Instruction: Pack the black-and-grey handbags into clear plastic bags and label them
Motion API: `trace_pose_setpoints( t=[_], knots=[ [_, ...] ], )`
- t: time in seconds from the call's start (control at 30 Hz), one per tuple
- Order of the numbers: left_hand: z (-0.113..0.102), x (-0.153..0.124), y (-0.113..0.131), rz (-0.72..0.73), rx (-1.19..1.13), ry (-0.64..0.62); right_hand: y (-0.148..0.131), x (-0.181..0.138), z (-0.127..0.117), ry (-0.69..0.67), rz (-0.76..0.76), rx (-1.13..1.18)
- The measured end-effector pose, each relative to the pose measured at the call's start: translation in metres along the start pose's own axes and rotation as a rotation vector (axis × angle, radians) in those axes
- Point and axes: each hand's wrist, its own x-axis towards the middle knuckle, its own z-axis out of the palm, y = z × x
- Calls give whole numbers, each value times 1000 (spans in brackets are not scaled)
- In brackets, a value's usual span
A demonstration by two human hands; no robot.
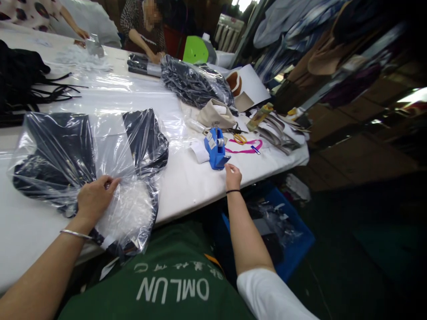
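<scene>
A clear plastic bag (pixel 116 153) with dark folded fabric and a pale sheet inside lies on the table before me, its near end hanging over the edge. My left hand (pixel 96 198) is closed on the bag's film near its front middle. To the right stands a blue tape dispenser (pixel 215 151) holding a small roll. At its cutter end, the fingertips of my right hand (pixel 233 176) are pinched together on the tape; the clear strip itself hardly shows.
Behind the dispenser lie a beige cloth item (pixel 216 116), yellow-handled scissors (pixel 240 139) and a pink ribbon (pixel 245 149). Bagged dark goods (pixel 196 82) are piled farther back. Two people work across the table (pixel 187 186). Below its right edge sits a blue bin (pixel 300 246).
</scene>
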Motion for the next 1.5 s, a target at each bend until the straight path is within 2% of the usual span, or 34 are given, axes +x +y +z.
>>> trace_pose_setpoints(
  t=[0.07,0.17,0.27,0.33,0.37,0.47,0.57,0.67,0.77,0.83,0.9,1.03,1.1,1.13,1.23,1.33,1.5],
  knots=[
    [2,1,-1,-4,-2,4,5,6,-3,16,-2,-47],
    [5,2,-4,-8,-2,-13,-3,33,-4,31,-11,-25],
    [8,4,-6,-26,21,-16,-21,56,2,-162,-32,121],
    [9,5,-7,-30,38,-8,-31,59,6,-298,-40,233],
    [9,5,-6,-27,42,-4,-34,54,8,-314,-50,274],
    [6,2,-3,-18,37,10,-27,26,7,-193,-95,335],
    [0,-1,4,-18,16,15,-5,1,-1,-108,-41,337],
    [-4,-1,8,-16,-12,10,17,2,-9,-56,0,229],
    [-2,0,8,-17,-47,25,18,8,-9,-13,21,144],
    [1,0,8,-7,-65,35,0,-6,-5,-29,-10,161],
    [2,-1,7,2,-76,46,-33,-39,5,-162,-107,183],
    [3,-2,7,9,-89,63,-116,-139,54,-760,-331,221],
    [3,-2,7,27,-91,67,-150,-178,87,-967,-427,208],
    [3,-2,7,37,-91,69,-162,-192,103,-1020,-481,153],
    [3,-4,7,54,-87,72,-177,-212,137,-1007,-671,-155],
    [3,-6,8,71,-81,70,-174,-213,150,-898,-806,-415],
    [3,-8,8,108,-73,89,-174,-205,153,-867,-801,-560]
  ],
)
